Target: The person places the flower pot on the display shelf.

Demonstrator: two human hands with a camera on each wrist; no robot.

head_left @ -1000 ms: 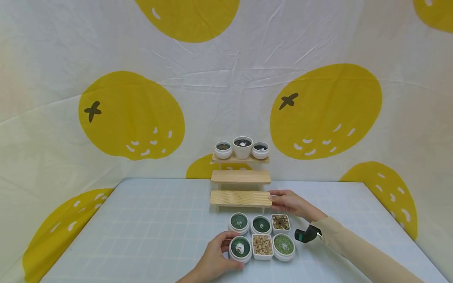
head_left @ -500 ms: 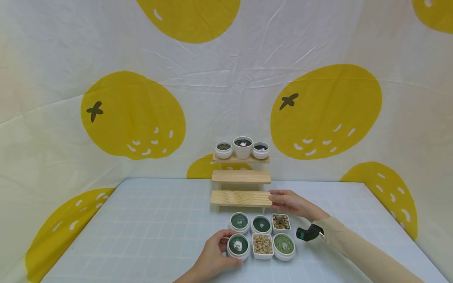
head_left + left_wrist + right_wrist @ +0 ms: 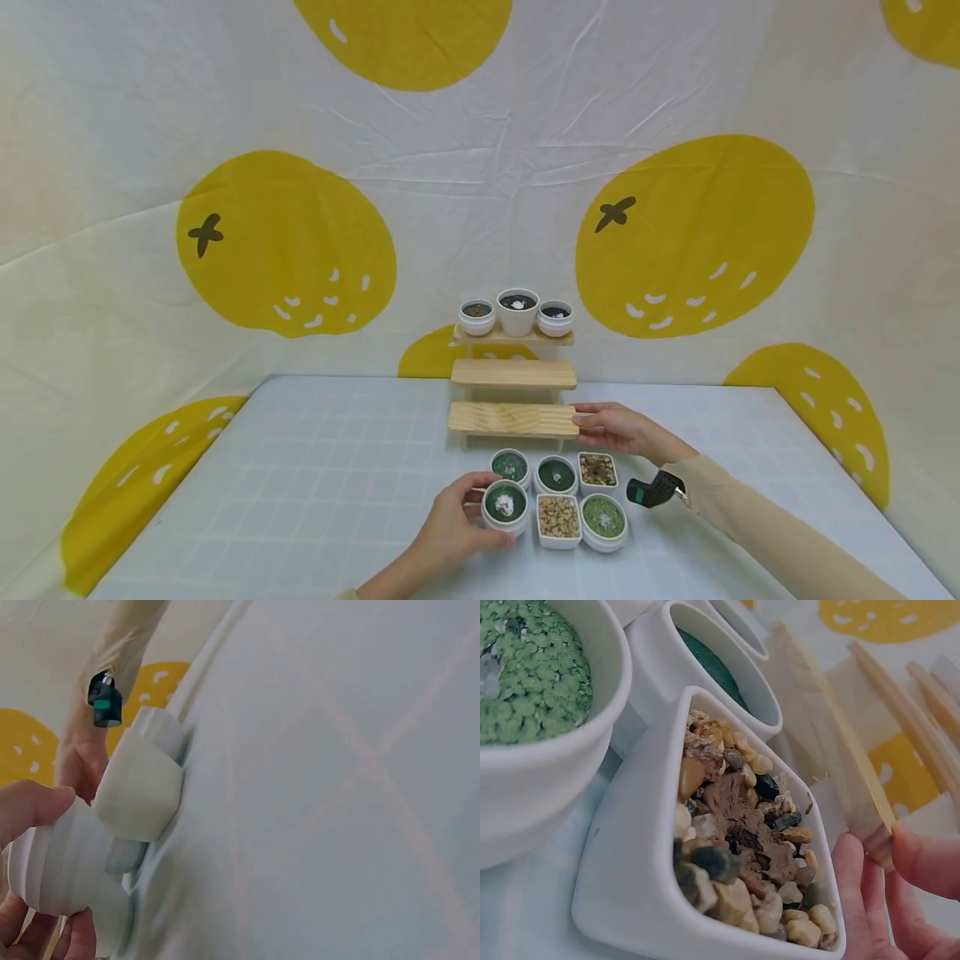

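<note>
My left hand (image 3: 450,521) grips a small round white pot (image 3: 506,505) with a dark green top and a white patch. In the left wrist view, thumb and fingers clasp the wall of this pot (image 3: 64,859), which is held off the cloth in front of other pots. At the right end of the lowest step (image 3: 513,420) of a wooden tiered stand is my right hand (image 3: 618,432). The right wrist view has thumb and fingers pinching that step's end (image 3: 874,817), just past a square white pot (image 3: 622,877) of pebbles.
Three white pots, among them a taller one (image 3: 517,312), stand on the top step. On the cloth before the stand sit several more: two round dark-green ones, a square pebble pot (image 3: 558,521) and a light-green round pot (image 3: 603,521). A patterned curtain hangs behind.
The left hand has shifted its round pot slightly left, then raised it away from the square pebble pot and partly over the pot behind. The right hand keeps its place at the step.
</note>
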